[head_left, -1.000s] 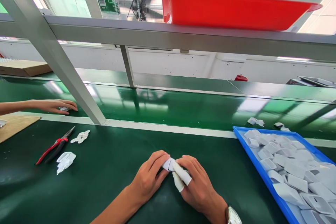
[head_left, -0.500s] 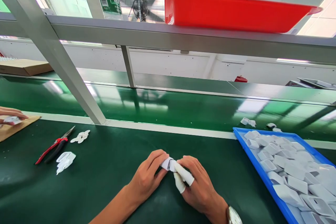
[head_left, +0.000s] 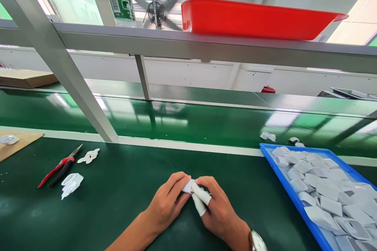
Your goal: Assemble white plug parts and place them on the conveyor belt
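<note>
Between my two hands is a small white plastic part (head_left: 187, 186), mostly covered by fingers. My left hand (head_left: 167, 200) is closed around its left end, thumb below and fingers on top. My right hand (head_left: 219, 208) pinches the other end; two of its fingers wear white finger cots (head_left: 202, 194). A watch (head_left: 258, 241) is on my right wrist. Both hands are just above the dark green table (head_left: 123, 188), near its front middle.
At right a blue tray (head_left: 291, 200) is heaped with white plastic parts (head_left: 330, 188). Red-and-black pliers (head_left: 60, 166) and white pieces (head_left: 71, 184) lie at left. A slanted metal post (head_left: 73, 74) and a shelf rail with a red tray (head_left: 259, 19) stand ahead, before a green belt (head_left: 191, 123).
The two hands have drawn slightly closer around the white part, covering more of it. Another person's hand at the far left has left the view. The camera has shifted a little.
</note>
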Action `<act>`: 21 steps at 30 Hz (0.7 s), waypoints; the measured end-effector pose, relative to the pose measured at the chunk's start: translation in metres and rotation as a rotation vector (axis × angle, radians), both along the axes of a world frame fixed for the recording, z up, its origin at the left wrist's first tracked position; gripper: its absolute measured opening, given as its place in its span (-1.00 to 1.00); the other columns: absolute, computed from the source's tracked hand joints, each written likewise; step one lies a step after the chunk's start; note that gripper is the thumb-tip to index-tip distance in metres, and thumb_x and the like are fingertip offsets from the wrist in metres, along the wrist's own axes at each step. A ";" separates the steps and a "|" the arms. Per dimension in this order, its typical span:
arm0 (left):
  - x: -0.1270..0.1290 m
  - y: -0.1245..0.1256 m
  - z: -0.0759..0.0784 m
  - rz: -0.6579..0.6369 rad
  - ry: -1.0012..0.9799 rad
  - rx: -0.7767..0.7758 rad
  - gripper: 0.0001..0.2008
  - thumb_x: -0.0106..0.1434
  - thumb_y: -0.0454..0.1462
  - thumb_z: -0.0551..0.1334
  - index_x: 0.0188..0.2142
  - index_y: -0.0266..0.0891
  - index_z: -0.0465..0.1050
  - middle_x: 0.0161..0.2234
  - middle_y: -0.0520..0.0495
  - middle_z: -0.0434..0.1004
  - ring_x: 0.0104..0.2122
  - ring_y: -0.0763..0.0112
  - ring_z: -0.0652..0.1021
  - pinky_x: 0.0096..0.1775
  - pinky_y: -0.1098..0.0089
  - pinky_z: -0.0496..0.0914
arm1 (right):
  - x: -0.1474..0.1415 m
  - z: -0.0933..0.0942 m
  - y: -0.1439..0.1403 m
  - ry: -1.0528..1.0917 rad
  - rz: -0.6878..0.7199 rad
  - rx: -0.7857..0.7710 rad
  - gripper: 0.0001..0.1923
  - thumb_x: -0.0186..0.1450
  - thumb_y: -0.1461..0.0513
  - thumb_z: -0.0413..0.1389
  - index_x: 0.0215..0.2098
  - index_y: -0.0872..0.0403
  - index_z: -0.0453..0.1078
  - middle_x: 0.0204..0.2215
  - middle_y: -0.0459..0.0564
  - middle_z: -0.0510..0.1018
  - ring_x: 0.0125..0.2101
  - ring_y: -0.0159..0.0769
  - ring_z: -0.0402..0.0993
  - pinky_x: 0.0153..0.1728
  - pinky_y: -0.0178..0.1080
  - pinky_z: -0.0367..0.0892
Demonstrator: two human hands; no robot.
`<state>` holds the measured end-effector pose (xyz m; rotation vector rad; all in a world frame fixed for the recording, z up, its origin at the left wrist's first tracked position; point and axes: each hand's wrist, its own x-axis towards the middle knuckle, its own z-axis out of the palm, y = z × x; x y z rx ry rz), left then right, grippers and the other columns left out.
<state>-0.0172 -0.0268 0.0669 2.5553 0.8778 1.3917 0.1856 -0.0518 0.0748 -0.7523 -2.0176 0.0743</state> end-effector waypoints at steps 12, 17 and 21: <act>0.009 -0.005 0.015 0.033 -0.145 -0.037 -0.70 0.36 -0.43 0.22 0.07 -0.23 0.39 -0.10 -0.15 0.51 -0.12 0.36 0.59 -0.04 0.42 0.57 | -0.005 -0.001 0.004 0.300 0.017 -0.195 -0.45 0.35 0.37 0.12 0.29 -0.01 0.23 -0.04 0.10 0.49 -0.10 -0.21 0.53 -0.12 -0.17 0.55; 0.008 -0.003 0.011 0.009 -0.148 -0.036 -0.68 0.36 -0.44 0.22 0.08 -0.23 0.40 -0.10 -0.17 0.51 -0.10 0.34 0.59 -0.05 0.40 0.57 | -0.006 0.000 0.004 0.326 0.065 -0.215 -0.55 0.34 0.37 0.13 0.18 -0.04 0.33 -0.10 0.05 0.52 -0.17 -0.26 0.54 -0.21 -0.23 0.55; 0.007 -0.002 0.007 -0.002 -0.136 -0.046 -0.68 0.37 -0.43 0.21 0.10 -0.25 0.40 -0.09 -0.17 0.51 -0.10 0.36 0.59 -0.02 0.43 0.56 | -0.003 0.001 0.004 0.241 0.078 -0.196 -0.57 0.35 0.40 0.12 0.16 -0.01 0.35 -0.09 0.06 0.50 -0.13 -0.24 0.52 -0.17 -0.20 0.55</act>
